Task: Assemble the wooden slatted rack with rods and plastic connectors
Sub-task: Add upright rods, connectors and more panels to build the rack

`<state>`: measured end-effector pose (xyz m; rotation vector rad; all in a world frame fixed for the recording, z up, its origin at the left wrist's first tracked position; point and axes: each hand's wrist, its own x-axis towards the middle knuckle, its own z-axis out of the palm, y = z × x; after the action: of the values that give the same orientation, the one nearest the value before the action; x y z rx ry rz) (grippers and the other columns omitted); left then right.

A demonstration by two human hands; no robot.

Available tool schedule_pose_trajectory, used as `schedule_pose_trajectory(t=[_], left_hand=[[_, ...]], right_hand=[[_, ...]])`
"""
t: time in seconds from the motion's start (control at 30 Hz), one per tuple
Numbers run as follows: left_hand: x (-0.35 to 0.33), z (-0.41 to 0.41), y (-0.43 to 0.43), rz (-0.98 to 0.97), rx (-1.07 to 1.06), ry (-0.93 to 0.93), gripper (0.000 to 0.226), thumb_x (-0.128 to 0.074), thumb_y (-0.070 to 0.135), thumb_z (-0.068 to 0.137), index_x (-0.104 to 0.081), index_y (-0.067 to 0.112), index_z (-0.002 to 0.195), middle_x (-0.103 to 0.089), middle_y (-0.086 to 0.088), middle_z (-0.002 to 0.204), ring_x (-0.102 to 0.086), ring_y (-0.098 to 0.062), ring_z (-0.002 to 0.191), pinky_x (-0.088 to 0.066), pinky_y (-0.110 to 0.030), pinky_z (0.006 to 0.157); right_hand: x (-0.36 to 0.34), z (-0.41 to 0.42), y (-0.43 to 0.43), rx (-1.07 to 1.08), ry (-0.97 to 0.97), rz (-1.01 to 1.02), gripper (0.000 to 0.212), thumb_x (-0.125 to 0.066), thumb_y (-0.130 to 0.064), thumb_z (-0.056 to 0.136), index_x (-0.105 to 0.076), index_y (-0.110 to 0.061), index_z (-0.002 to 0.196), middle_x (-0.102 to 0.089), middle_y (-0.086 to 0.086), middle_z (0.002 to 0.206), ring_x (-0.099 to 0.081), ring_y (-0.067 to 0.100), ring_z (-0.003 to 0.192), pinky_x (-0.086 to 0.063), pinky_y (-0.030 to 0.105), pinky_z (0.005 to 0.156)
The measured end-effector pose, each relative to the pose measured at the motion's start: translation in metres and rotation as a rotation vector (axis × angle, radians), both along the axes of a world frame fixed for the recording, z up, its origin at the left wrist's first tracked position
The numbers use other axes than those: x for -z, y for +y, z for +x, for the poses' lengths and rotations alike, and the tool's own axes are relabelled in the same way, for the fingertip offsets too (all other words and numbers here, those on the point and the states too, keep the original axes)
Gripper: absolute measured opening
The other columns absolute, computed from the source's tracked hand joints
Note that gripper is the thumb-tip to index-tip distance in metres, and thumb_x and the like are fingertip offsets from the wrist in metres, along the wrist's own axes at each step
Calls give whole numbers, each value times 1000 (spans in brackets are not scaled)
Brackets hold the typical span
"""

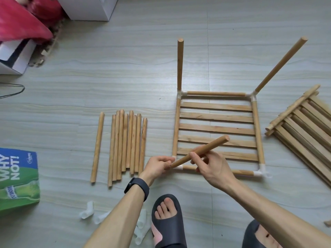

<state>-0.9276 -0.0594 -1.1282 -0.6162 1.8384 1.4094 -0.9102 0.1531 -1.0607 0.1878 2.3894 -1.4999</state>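
Rack (216, 128) lies flat on the floor, centre right of the frame. Two uprights (180, 65) are seated in its far corners. Left hand (159, 165) pinches the connector (179, 167) at the near-left corner, lower centre. Right hand (207, 163) grips a rod (213, 144) near its lower end. The rod tilts up to the right with its foot at the connector's socket; seating not confirmed.

Judgement: third leg in hand. Bring the rod upright before pressing so it enters straight. Hold the connector firm against twisting, then push with a slight turn until it bottoms. Near-right socket (262, 171) is empty. Spare rods (127, 142) lie left of centre.
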Motion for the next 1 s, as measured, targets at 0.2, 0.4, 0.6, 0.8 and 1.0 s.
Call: schedule_pose_trajectory(t=[0.2, 0.4, 0.6, 0.8, 1.0], left_hand=[[8, -2, -3, 30, -25, -34, 27, -60, -3, 92, -76, 8, 112, -77, -7, 107, -71, -20, 107, -54, -33, 98], [-27, -9, -17, 29, 21, -37, 23, -61, 10, 96, -73, 15, 115, -76, -3, 107, -70, -17, 100, -55, -35, 90], [-117, -30, -27, -114, -22, 325, 24, -59, 28, 101, -68, 21, 122, -68, 6, 116, -61, -7, 109, -45, -19, 80], [-172, -33, 10, -216, 211, 579, 45, -41, 57, 98, -64, 26, 122, -65, 10, 122, -56, -8, 118, -46, -33, 100], [-162, -18, 48, -424, 426, 536, 51, -22, 47, 103, -67, 25, 112, -66, -1, 116, -55, -22, 114, -44, -49, 101]], right_hand=[[4, 2, -19, -471, 431, 453, 34, -43, -58, 101, -64, -32, 107, -70, -14, 97, -68, 12, 79, -52, 31, 60], [-6, 1, -44, -610, 613, 582, 23, -39, -50, 99, -45, -28, 107, -64, -8, 77, -62, 21, 54, -23, 28, 41], [-12, 2, -46, -628, 441, 534, 32, -39, -52, 105, -49, -22, 107, -63, -1, 99, -62, 30, 83, -37, 35, 58], [-17, 2, -50, -591, 317, 597, 36, -37, -56, 104, -51, -23, 110, -61, -6, 102, -60, 23, 87, -38, 35, 64], [5, 7, -40, -508, 70, 516, 39, -47, -57, 99, -56, -32, 128, -62, -9, 125, -62, 19, 108, -49, 36, 78]])
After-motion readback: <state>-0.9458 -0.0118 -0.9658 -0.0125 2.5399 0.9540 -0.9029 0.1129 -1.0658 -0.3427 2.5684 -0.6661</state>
